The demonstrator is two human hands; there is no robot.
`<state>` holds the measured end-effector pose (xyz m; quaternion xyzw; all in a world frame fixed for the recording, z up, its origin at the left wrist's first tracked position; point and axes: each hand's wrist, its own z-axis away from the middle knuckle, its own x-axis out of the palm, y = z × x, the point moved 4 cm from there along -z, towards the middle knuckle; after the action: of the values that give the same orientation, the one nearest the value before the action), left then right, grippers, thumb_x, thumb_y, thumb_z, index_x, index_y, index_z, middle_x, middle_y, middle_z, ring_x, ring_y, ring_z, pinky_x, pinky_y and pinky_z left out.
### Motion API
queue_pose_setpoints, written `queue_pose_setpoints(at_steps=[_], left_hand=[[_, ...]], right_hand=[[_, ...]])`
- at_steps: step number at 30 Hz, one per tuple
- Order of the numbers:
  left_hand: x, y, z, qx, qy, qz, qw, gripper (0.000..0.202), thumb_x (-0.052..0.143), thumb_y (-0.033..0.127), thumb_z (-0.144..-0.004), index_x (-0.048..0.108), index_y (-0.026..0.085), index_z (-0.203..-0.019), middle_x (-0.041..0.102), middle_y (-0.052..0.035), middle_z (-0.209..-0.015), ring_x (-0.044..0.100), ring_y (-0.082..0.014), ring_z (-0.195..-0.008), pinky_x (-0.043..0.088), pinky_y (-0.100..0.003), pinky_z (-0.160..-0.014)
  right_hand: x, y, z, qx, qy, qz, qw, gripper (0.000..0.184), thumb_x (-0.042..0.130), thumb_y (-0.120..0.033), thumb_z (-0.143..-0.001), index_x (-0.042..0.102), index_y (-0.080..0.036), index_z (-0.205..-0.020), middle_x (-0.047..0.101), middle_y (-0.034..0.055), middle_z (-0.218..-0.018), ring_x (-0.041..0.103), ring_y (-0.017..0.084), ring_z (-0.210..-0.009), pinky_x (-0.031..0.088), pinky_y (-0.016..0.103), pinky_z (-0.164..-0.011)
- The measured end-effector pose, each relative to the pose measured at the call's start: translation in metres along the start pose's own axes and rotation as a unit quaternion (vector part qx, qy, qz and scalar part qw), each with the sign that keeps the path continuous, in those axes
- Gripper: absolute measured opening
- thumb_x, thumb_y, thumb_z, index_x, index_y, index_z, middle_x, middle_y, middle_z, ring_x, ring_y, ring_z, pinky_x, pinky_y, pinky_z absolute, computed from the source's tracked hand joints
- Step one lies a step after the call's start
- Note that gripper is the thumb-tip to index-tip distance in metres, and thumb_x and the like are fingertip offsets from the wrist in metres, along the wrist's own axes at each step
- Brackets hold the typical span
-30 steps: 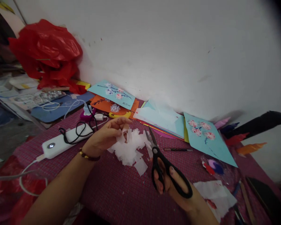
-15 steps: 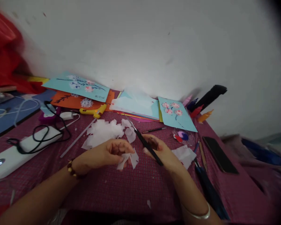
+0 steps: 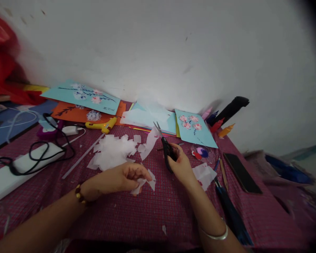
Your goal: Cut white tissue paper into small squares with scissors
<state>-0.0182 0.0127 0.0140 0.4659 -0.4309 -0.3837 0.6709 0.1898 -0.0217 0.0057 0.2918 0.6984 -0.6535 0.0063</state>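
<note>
My left hand [image 3: 127,177] pinches a small piece of thin white paper [image 3: 152,181] between thumb and fingers, low over the tablecloth. In my right hand [image 3: 180,163] is a pair of black-handled scissors [image 3: 166,147], its blades slightly parted and pointing away toward the wall. A heap of white paper squares [image 3: 113,151] lies just beyond my left hand. Beside it, near the scissor tips, rests a longer white paper strip [image 3: 149,143]. Another white paper piece [image 3: 204,175] with red marks lies right of my right wrist.
A yellow glue gun [image 3: 102,125] and a white power strip [image 3: 28,163] with black cable are at left. Blue cards with painted blossoms [image 3: 195,128] lean at the wall. A phone [image 3: 242,173], paint tubes [image 3: 226,130] and a dark-handled tool [image 3: 231,214] lie at right.
The scissors have swung to point more away from me, and the right-hand grip has shifted onto their handles. The left hand still holds its paper, nearly in place. The view has shifted slightly.
</note>
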Motion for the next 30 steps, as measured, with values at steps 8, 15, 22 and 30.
queue_pose_setpoints(at_steps=[8, 15, 22, 30], left_hand=[[-0.01, -0.003, -0.005, 0.013, 0.066, -0.016, 0.998, 0.03, 0.064, 0.019, -0.074, 0.067, 0.02, -0.104, 0.06, 0.004, -0.071, 0.05, -0.0072, -0.057, 0.038, -0.022, -0.058], [-0.021, -0.006, -0.005, 0.071, 0.117, -0.01, 0.991, 0.034, 0.06, 0.017, -0.078, 0.067, 0.021, -0.111, 0.06, 0.0035, -0.07, 0.052, -0.0075, -0.058, 0.04, -0.023, -0.059], [-0.011, 0.005, -0.007, 0.146, 0.131, -0.131, 0.972, 0.04, 0.056, 0.012, -0.079, 0.066, 0.028, -0.114, 0.062, -0.0032, -0.118, 0.059, -0.0141, -0.093, 0.047, -0.025, -0.073], [-0.002, -0.002, -0.003, 0.064, 0.114, -0.099, 0.986, 0.062, 0.052, 0.013, -0.08, 0.04, 0.026, -0.139, 0.055, 0.0039, -0.076, 0.048, -0.0083, -0.062, 0.038, -0.02, -0.056]], right_hand=[[-0.003, 0.009, -0.003, -0.005, 0.029, 0.126, 0.992, 0.045, 0.065, -0.018, -0.069, 0.064, -0.016, -0.113, 0.061, 0.0141, -0.112, 0.052, 0.034, -0.11, 0.032, 0.054, -0.103], [0.005, -0.017, 0.012, -0.026, -0.004, 0.02, 0.999, 0.033, 0.056, -0.043, -0.084, 0.064, -0.019, -0.104, 0.063, 0.0112, -0.106, 0.056, 0.027, -0.104, 0.042, 0.045, -0.096], [0.056, -0.018, 0.036, 0.143, -0.197, -0.292, 0.925, 0.045, 0.076, -0.058, -0.064, 0.066, -0.018, -0.083, 0.065, 0.0021, -0.073, 0.06, 0.014, -0.064, 0.046, 0.026, -0.058], [0.045, -0.006, 0.026, 0.147, -0.138, -0.265, 0.943, 0.026, 0.073, -0.04, -0.07, 0.061, -0.018, -0.078, 0.056, -0.0044, -0.065, 0.049, 0.01, -0.057, 0.039, 0.022, -0.052]])
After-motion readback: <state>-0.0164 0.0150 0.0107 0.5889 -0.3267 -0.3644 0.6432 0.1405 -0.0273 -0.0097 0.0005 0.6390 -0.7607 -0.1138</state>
